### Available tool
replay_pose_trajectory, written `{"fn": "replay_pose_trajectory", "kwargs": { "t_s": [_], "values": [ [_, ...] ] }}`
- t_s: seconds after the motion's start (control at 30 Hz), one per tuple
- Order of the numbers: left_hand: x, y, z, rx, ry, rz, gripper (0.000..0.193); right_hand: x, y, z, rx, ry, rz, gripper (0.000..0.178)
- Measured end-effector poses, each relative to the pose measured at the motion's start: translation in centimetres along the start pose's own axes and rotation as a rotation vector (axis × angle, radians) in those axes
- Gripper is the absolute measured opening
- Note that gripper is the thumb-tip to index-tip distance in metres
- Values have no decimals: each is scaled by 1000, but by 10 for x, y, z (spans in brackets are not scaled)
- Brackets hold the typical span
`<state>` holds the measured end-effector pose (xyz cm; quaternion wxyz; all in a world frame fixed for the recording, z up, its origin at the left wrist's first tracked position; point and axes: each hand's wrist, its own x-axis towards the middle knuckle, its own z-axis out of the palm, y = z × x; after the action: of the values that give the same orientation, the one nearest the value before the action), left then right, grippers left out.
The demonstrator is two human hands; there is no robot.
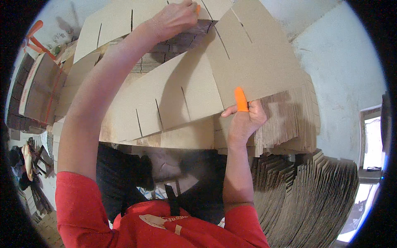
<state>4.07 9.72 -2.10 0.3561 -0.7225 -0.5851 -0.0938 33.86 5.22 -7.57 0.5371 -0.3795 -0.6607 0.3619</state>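
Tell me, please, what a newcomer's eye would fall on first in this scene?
Probably the bright orange finger cot on the right hand, standing out at centre against the slotted brown cardboard sheet that it grips. Next, the left hand reaching to the top of the view, pressed on another slotted sheet. At lower right, a large fanned stack of cardboard pieces fills the corner.

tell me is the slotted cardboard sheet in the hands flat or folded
Flat: the slotted cardboard sheet spreads uncreased between the left hand and right hand.
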Motion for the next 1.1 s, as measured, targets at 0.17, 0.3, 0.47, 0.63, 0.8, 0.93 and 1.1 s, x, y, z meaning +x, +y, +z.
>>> {"fn": "replay_pose_trajectory", "kwargs": {
  "t_s": [0.17, 0.3, 0.47, 0.63, 0.8, 0.93, 1.1],
  "values": [
    [-10, 26, -6, 37, -135, 12, 27, -1, 7, 0, 45, 17, 89, 12],
    [-26, 26, -14, 60, -102, -12, 20, -5, -8, 6, 159, -11, 149, 10],
    [-26, 29, -27, 52, -120, -13, 21, -8, 6, 3, -6, -86, 7, 8],
    [-36, 59, -39, 8, -163, 109, 28, -8, 2, 10, 88, -52, 80, 8],
    [-51, 87, -63, -31, -52, 263, 16, -4, 17, -4, -140, -156, 55, 8],
    [-56, 103, -79, -240, -150, 272, 13, -3, 35, -29, -570, -121, -92, 13],
    [-83, 163, -109, -356, -209, 217, 22, -7, 4, 4, -84, -20, 107, 5]
  ]
}}
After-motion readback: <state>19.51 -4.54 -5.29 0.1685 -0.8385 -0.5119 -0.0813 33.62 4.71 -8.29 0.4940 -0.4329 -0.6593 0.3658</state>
